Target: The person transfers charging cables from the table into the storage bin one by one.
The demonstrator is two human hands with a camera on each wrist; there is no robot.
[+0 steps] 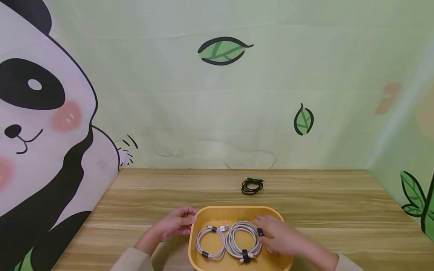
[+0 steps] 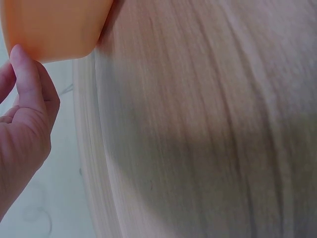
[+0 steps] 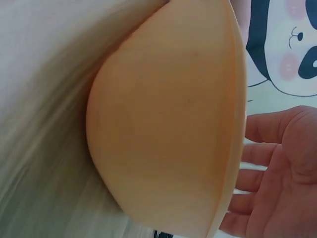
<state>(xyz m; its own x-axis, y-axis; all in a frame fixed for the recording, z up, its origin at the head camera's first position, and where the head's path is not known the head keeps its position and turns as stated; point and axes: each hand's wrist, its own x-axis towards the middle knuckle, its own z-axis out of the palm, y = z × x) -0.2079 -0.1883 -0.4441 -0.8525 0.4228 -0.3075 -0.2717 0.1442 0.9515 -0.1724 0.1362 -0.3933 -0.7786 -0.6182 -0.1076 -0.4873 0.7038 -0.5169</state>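
a: where is the yellow tray (image 1: 237,207) being carried?
b: it is being supported by the desk (image 1: 169,192), well apart from the far edge and between the left and right edges. its near side is being cut off in the head view.
a: how is the left hand (image 1: 174,226) being used?
b: the tray's left rim, near its far left corner, is being pinched by it between thumb and fingers.
a: and the right hand (image 1: 278,231)?
b: it is being held across the tray's right edge, with its fingers being stretched out and slightly spread toward the inside. in the right wrist view the fingertips are being hidden by the tray's wall.
a: what is being approached by those fingers?
b: the right side of a large grey coil (image 1: 230,244), where a dark piece is being shown just beside the thumb; whether it is being touched cannot be told. the coil's near side is being bound by a black strap.
a: is anything else being held in the tray?
b: near the tray's left edge a small white coil (image 1: 199,242) is being bound by two dark ties.
a: and beyond the tray?
b: a black cable (image 1: 252,181) is being carried near the desk's far edge.
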